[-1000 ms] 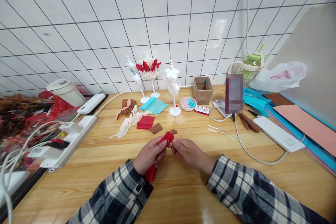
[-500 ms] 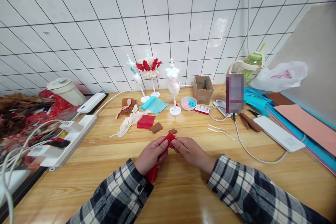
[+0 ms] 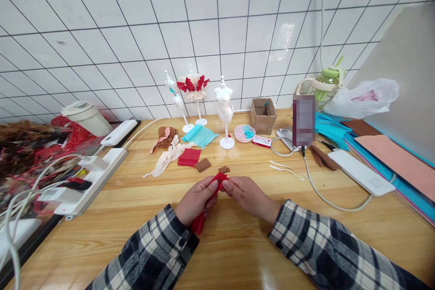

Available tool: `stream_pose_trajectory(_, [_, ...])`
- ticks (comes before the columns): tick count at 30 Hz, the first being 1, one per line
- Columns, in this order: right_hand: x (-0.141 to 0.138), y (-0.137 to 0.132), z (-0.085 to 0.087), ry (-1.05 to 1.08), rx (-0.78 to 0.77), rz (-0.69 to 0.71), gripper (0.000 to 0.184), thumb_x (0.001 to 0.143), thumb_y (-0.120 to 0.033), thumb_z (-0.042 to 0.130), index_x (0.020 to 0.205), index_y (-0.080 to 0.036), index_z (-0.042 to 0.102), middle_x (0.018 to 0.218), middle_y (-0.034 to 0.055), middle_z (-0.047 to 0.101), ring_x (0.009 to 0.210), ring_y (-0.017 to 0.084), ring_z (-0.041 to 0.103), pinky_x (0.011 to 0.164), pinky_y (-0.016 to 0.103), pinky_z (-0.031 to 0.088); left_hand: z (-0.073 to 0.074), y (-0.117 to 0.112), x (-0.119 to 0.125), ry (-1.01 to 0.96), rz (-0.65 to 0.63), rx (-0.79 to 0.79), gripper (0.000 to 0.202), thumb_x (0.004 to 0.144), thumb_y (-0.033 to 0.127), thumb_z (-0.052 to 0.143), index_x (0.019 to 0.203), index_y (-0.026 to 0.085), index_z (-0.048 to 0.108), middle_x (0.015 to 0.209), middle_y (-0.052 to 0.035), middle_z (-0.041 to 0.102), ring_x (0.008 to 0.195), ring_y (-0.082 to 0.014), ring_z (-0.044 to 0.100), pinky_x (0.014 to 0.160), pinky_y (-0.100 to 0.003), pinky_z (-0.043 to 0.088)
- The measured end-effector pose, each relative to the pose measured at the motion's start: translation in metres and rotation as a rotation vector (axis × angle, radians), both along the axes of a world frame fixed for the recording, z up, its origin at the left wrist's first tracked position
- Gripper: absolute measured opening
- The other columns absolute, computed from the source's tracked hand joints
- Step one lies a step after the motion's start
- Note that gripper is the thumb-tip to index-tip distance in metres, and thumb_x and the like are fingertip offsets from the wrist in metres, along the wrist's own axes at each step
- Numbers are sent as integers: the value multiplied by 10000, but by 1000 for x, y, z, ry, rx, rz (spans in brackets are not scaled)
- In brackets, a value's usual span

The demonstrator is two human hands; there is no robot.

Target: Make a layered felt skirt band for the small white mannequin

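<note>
So I'm using the rightmost white mannequin [image 3: 224, 104] as my landmark. The red strip [image 3: 220, 178] is sitting in my grip on the near side of it. My left hand [image 3: 195, 200] is clamping it between thumb and fingers, with the loose end dangling below my palm, and my right hand [image 3: 249, 195] is pinching the top end, thumb against fingers.

Container-wise: just right of the mannequin, a pink bowl [image 3: 239, 135] is holding some blue pieces [image 3: 248, 133]. Farther right and back, an open cardboard box [image 3: 263, 123] is showing a blue bit inside. Well to the right, a see-through plastic bag [image 3: 343, 102] is holding something pink, and a green-lidded jug [image 3: 329, 83] is standing beside it, though I'm not making out its contents.
</note>
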State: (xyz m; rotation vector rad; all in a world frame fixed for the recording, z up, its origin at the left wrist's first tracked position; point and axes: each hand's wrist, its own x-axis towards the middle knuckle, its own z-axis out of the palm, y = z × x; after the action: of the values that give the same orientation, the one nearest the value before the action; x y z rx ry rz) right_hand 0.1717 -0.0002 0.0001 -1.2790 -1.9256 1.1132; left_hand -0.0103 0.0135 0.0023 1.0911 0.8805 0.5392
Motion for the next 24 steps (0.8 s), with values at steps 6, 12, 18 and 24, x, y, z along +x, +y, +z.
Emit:
stream_pose_trajectory(6, [-1,-1,-7,4,32,-7,456,970,-474,261,693,-185,479,598,-24,460,573,111,422,563,229,297,1,1,0,7,-9,-1,375,850,554,504,923,186,518,451,99,362,341,-46,250,331,-167,227])
stream_pose_trajectory(12, [-3,-1,-6,46,-2,-1,478,967,-490,244,647,-188,430,578,-25,438,548,110,394,551,234,291,-1,1,0,-9,-2,-10,368,848,553,509,908,189,519,447,99,355,340,-46,248,333,-176,225])
stream_pose_trajectory(18, [-4,-1,-5,40,4,-21,461,960,-493,251,651,-193,415,582,-25,418,556,114,381,543,236,281,0,1,0,-10,4,-43,382,833,559,530,935,192,518,445,103,358,341,-46,250,336,-170,208])
stream_pose_trajectory(24, [-4,-1,-8,16,33,-18,451,963,-484,250,691,-191,458,607,-19,447,581,119,398,562,238,291,-1,1,0,-4,3,-55,397,819,563,546,951,189,521,442,102,366,339,-47,245,337,-170,199])
